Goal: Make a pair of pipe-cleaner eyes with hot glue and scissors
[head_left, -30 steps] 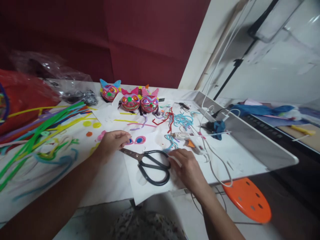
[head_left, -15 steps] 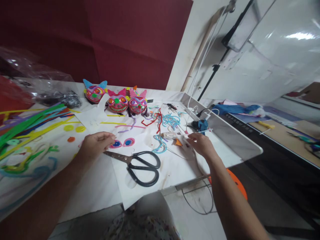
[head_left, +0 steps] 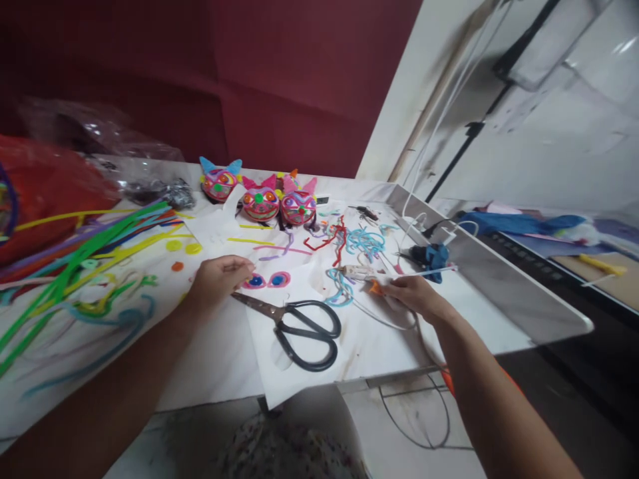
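Observation:
My left hand (head_left: 217,283) is closed in a pinch over the white paper, beside two pink-ringed blue eye shapes (head_left: 277,279). Whatever its fingertips hold, if anything, is too small to make out. Just below it lie black-handled scissors (head_left: 279,311), blades pointing toward that hand. On the right, my right hand (head_left: 417,294) has its fingers closed around the handle of a glue gun (head_left: 359,273) lying on the table, by its orange trigger (head_left: 375,287). A white glue stick (head_left: 429,271) sticks out of the gun's back end.
Several colourful animal heads (head_left: 259,199) stand at the back. Fuzzy stems (head_left: 84,266) lie spread at left near a red plastic bag (head_left: 50,193). Light-blue scraps (head_left: 367,243) and a blue clamp-like object (head_left: 436,256) lie at right, before the grey side panel (head_left: 499,266).
My right hand has moved from beside the glue stick down onto the glue gun's handle and closed there. My left hand keeps its pinch by the eye shapes. The view has turned slightly left.

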`<state>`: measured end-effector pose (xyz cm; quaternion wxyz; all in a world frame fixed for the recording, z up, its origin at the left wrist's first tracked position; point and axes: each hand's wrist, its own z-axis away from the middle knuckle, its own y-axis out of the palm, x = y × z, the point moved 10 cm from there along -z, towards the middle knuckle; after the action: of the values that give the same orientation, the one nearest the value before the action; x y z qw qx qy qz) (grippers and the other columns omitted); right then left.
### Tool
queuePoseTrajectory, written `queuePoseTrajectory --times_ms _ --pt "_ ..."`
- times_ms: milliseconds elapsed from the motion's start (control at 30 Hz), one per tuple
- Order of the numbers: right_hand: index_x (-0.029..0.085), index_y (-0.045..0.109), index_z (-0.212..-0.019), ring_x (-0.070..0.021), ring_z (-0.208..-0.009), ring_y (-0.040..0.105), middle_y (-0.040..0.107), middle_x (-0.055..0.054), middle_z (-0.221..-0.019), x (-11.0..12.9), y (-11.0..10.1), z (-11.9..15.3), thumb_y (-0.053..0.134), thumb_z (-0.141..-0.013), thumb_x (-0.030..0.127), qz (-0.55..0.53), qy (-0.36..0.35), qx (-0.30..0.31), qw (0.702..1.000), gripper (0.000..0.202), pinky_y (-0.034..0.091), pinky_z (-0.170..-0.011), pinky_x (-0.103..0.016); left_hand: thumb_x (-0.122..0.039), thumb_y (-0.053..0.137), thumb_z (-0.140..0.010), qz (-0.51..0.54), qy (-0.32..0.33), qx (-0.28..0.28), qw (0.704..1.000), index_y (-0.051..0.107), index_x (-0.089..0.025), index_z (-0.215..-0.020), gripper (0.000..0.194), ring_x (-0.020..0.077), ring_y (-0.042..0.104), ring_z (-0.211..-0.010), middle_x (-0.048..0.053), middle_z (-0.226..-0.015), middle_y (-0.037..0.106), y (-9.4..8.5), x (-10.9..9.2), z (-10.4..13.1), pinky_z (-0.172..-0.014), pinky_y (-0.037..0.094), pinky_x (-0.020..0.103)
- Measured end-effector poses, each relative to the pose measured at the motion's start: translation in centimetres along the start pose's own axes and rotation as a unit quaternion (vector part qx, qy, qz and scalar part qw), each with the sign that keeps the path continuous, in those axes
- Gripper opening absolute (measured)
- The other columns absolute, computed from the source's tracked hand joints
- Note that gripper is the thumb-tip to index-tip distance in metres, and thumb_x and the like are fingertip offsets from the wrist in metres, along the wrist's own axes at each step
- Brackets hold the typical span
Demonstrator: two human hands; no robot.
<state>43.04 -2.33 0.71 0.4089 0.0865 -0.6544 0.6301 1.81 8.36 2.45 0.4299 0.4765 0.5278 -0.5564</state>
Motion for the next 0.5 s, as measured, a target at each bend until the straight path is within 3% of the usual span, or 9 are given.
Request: queuePoseTrajectory --times_ms 167,300,367,500 --pt "0.018 0.059 -0.057 -0.0097 -0.044 0.040 0.048 0.002 -0.047 -0.2 -0.4 1.1 0.072 -0.057 0.050 -0.182 0.010 -0.019 0.983 0.035 0.028 -0.043 -0.025 -0.038 0.075 -0.055 0.005 -0.008 -0.007 1.000 0.071 -0.016 -0.070 0.027 0.0091 0.045 -0.047 -0.003 -0.049 0.056 0.1 -0.3 0.2 -0.046 0.036 0.020" --pt "0.022 0.052 -0.065 -0.0130 -0.050 0.054 0.058 0.001 -0.058 0.5 -0.5 2.9 0.078 -0.058 0.040 -0.321 0.008 -0.018 0.947 0.032 0.039 -0.044 -0.024 -0.037 0.073 -0.055 0.001 -0.003 -0.006 1.000 0.071 -0.016 -0.068 0.025 0.0085 0.042 -0.045 -0.004 -0.047 0.054 0.3 -0.7 0.5 -0.045 0.033 0.020" --pt "0.024 0.043 -0.066 -0.0168 -0.057 0.063 0.067 -0.002 -0.068 1.4 0.2 3.8 0.082 -0.060 0.036 -0.374 0.008 0.009 0.927 0.041 0.045 -0.047 -0.026 -0.036 0.072 -0.056 0.000 -0.003 -0.008 1.000 0.071 -0.016 -0.068 0.024 0.0085 0.042 -0.045 -0.004 -0.045 0.053 0.2 -0.7 0.6 -0.045 0.032 0.020" --pt "0.026 0.028 -0.063 -0.0213 -0.061 0.068 0.072 -0.007 -0.076 5.3 2.8 5.6 0.083 -0.066 0.038 -0.360 -0.046 0.121 0.924 0.057 0.048 -0.050 -0.030 -0.035 0.071 -0.056 0.007 -0.007 -0.021 1.000 0.071 -0.016 -0.067 0.022 0.0085 0.043 -0.046 -0.004 -0.047 0.055 0.0 -0.6 0.5 -0.045 0.032 0.020"
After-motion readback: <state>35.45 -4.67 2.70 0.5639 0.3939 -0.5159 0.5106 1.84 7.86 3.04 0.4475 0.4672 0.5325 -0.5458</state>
